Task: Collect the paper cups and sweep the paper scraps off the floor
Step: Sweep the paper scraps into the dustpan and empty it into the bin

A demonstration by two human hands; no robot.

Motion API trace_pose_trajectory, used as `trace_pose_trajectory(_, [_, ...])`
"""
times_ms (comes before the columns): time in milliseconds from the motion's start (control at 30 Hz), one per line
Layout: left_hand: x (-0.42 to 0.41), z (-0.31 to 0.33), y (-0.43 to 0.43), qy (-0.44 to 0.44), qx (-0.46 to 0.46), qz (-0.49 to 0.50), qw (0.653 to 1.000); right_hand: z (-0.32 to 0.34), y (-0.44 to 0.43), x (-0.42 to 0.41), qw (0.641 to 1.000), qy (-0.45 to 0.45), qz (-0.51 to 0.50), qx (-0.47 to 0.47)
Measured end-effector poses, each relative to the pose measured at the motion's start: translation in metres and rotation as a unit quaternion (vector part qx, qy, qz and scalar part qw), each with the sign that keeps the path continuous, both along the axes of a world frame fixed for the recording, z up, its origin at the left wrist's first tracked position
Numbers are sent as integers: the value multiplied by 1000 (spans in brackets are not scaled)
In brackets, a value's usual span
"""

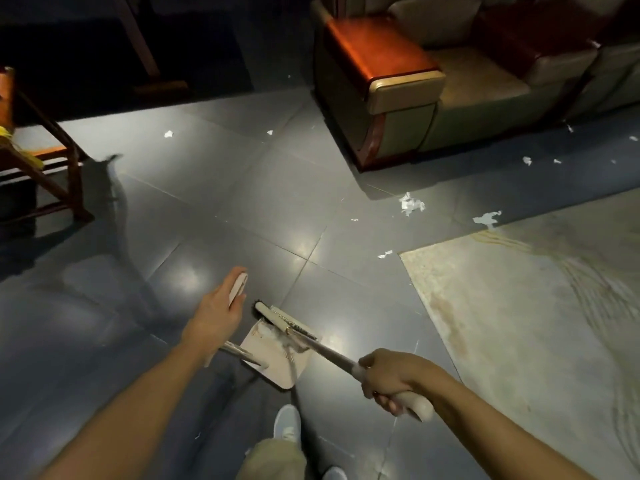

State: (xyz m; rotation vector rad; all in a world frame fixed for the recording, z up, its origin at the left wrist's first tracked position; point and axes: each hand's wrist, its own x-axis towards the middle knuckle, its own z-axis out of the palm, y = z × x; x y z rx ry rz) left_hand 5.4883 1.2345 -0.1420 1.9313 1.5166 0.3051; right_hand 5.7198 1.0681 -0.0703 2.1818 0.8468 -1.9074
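Observation:
My right hand point(389, 381) grips the white handle of a broom point(287, 322), whose head lies at the mouth of a white dustpan point(273, 358) on the grey tiled floor. Some scraps lie inside the pan. My left hand point(218, 311) holds the white top of the dustpan's long handle point(238, 289). White paper scraps are scattered ahead: a large one point(410, 204), another at the rug's edge point(487, 218), a small one point(385, 254), and more further off point(168, 134). No paper cups are in view.
A sofa with a red wooden armrest point(377, 81) stands at the back right. A pale rug point(519, 323) covers the floor on the right. A wooden chair point(45, 161) is at the left. My shoes point(287, 422) are just behind the dustpan.

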Motion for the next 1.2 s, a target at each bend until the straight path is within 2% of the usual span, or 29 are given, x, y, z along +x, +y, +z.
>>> trace_pose_trajectory(133, [-4, 3, -3, -3, 20, 27, 999, 27, 9, 10, 996, 34, -84, 3])
trace_pose_trajectory(233, [-6, 9, 8, -1, 36, 41, 999, 35, 38, 16, 996, 17, -77, 30])
trace_pose_trajectory(467, [-7, 25, 94, -31, 52, 60, 996, 20, 168, 33, 991, 2, -107, 85])
trace_pose_trajectory(867, [17, 35, 343, -40, 39, 90, 994, -19, 458, 94, 976, -51, -140, 160])
trace_pose_trajectory(1200, [77, 31, 586, -38, 67, 123, 989, -37, 728, 173, 979, -68, -141, 131])
